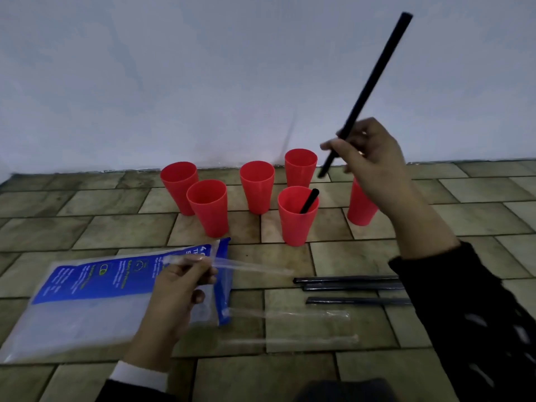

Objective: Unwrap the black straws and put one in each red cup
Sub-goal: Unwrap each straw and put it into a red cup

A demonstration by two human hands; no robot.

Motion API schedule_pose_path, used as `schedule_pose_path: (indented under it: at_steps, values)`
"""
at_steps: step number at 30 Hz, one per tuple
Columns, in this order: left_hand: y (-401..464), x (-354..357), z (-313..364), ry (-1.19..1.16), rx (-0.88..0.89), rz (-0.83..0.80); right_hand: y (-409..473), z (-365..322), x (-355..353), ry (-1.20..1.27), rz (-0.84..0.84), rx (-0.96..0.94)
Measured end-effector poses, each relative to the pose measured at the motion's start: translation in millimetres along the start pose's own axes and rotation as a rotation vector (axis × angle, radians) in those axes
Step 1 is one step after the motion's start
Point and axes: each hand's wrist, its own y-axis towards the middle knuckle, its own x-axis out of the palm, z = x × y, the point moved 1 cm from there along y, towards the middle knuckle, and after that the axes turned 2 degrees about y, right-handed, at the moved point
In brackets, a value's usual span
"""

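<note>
Right hand [374, 161] pinched bare black straw [366, 92] near lower end, raised above red cups [257, 185] by floor's far edge. Left hand [177, 288] gripped empty clear wrapper [252, 266]. Straw looked light, stiff, slick; best held low for aiming.

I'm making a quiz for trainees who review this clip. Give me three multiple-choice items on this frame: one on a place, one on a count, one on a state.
1. Where does the upright black straw stand?
A. front cup right of centre
B. far-left cup
C. on the bag

2. How many red cups show?
A. four
B. six
C. eight

3. What does the left hand hold?
A. a cup
B. nothing
C. a clear wrapper

Key: 1 A, the straw leans in the front cup. 2 B, six cups, one partly behind the right hand. 3 C, fingers pinch the clear wrapper.
</note>
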Motion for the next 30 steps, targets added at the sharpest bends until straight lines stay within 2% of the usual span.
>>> schedule_pose_path:
  at_steps: [4, 7, 12, 16, 21, 23, 27, 30]
  values:
    - [-5.0, 1.6, 3.0, 0.131, 0.013, -0.110, 65.1, 42.6, 32.6, -0.161, 0.061, 0.043]
    - [-7.0, -1.0, 3.5, 0.118, -0.017, -0.151, 86.9, 70.1, 49.6, -0.220, 0.117, 0.116]
    - [-6.9, -9.9, 1.9, 0.010, -0.097, -0.185, 96.1, 101.6, 61.2, -0.343, -0.029, 0.175]
    - [-8.8, -13.3, 1.8, 0.066, -0.097, -0.187, 100.2, 111.2, 59.7, -0.346, -0.070, 0.218]
    - [-11.8, -10.7, 5.1, 0.081, -0.063, -0.149, 90.4, 90.5, 50.3, -0.240, -0.123, 0.252]
    - [-12.8, -10.7, 9.2, 0.058, -0.046, -0.142, 79.4, 71.6, 39.8, -0.238, -0.121, 0.198]
    - [-21.0, -5.8, 14.3, -0.007, -0.055, -0.172, 30.4, 29.2, 7.0, -0.166, 0.005, 0.014]
    - [-34.3, 9.8, 2.4, -0.035, -0.147, -0.201, -21.6, 16.5, -13.3, -0.056, 0.107, -0.033]
